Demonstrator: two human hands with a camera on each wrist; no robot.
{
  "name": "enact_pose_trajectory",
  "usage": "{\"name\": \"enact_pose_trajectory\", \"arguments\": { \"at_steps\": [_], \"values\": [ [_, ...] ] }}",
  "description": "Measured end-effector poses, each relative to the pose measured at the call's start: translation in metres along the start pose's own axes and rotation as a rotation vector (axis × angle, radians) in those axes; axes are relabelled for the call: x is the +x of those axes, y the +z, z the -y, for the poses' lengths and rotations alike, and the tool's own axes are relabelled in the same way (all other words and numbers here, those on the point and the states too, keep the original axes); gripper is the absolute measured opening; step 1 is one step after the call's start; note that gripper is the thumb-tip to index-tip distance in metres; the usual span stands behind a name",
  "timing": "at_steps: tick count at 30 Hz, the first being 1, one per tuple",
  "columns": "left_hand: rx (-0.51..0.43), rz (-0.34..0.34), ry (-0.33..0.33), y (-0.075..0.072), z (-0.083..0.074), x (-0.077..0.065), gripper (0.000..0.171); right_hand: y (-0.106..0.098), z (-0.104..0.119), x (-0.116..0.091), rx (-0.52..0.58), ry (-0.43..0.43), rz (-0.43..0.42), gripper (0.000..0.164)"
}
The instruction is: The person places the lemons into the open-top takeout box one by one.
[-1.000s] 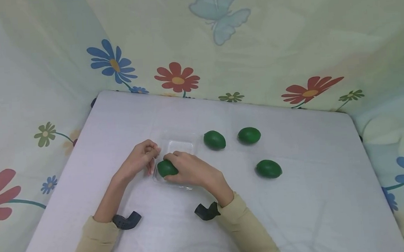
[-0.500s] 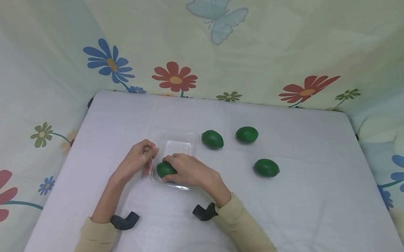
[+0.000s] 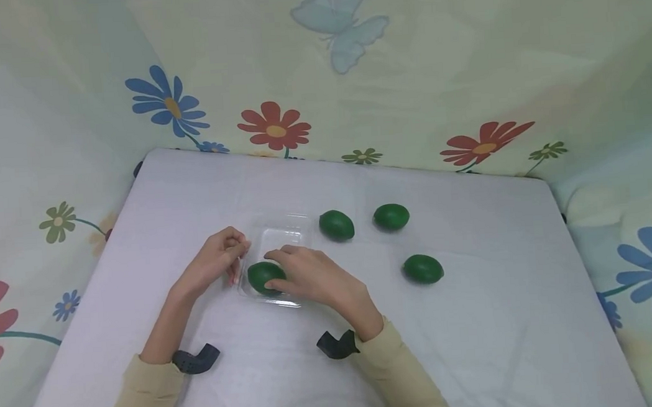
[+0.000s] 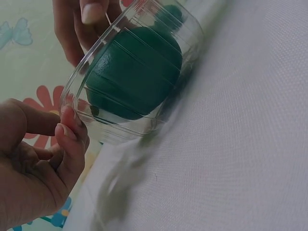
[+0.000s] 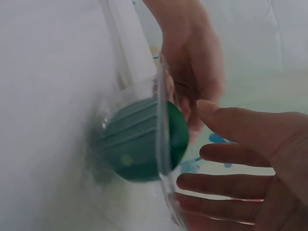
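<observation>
A clear plastic container [image 3: 285, 302] sits on the table, with a green lime [image 3: 263, 277] lying in its near part. At the container's left side, my left hand [image 3: 220, 258] pinches the rim between thumb and fingers, as the left wrist view shows. My right hand [image 3: 319, 275] is over the container's near right part, its thumb and fingers spread and relaxed beside the lime. In the right wrist view, the fingers [image 5: 226, 185] are apart from the lime and point toward the rim.
To the right of the container lie three more limes: one nearby [image 3: 337, 226], one behind [image 3: 391, 217] and one farther right [image 3: 423, 269]. A white cloth covers the table [image 3: 501, 317]. A flowered curtain [image 3: 407, 68] surrounds its back and sides.
My right hand has loosened its hold on the lime and drawn slightly right, leaving it in the container. The left hand stays at the rim. The head view has shifted a little.
</observation>
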State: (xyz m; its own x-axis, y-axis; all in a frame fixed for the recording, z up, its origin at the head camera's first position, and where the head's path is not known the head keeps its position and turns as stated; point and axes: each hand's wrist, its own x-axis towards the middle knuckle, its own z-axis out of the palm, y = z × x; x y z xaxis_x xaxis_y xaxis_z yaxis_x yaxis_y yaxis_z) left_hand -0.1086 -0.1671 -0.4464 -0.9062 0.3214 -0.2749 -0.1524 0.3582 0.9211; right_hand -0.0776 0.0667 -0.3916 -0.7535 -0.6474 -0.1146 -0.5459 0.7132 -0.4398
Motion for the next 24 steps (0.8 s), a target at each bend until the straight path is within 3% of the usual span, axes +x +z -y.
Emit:
{"name": "enact_pose_trajectory", "arguments": {
  "at_steps": [4,7,12,15,20,24],
  "values": [
    [-0.004,-0.002,-0.005,0.000,0.000,0.001,0.028,-0.012,-0.006,-0.020,-0.041,-0.041,-0.106,0.048],
    [-0.014,0.004,-0.010,0.000,0.001,0.001,0.030,-0.022,-0.014,-0.040,-0.040,-0.026,-0.191,0.048],
    [-0.023,0.017,-0.018,-0.001,-0.001,-0.003,0.032,-0.044,-0.033,-0.075,-0.012,0.069,-0.323,0.050],
    [-0.025,0.025,-0.016,0.001,-0.003,-0.004,0.033,-0.060,-0.049,-0.098,0.010,0.170,-0.368,0.052],
    [-0.021,0.029,-0.009,0.002,-0.005,-0.006,0.034,-0.083,-0.088,-0.136,0.131,0.455,-0.315,0.059],
    [-0.021,0.030,-0.013,0.000,-0.006,-0.008,0.035,-0.090,-0.116,-0.161,0.246,0.678,-0.141,0.072]
  ]
}}
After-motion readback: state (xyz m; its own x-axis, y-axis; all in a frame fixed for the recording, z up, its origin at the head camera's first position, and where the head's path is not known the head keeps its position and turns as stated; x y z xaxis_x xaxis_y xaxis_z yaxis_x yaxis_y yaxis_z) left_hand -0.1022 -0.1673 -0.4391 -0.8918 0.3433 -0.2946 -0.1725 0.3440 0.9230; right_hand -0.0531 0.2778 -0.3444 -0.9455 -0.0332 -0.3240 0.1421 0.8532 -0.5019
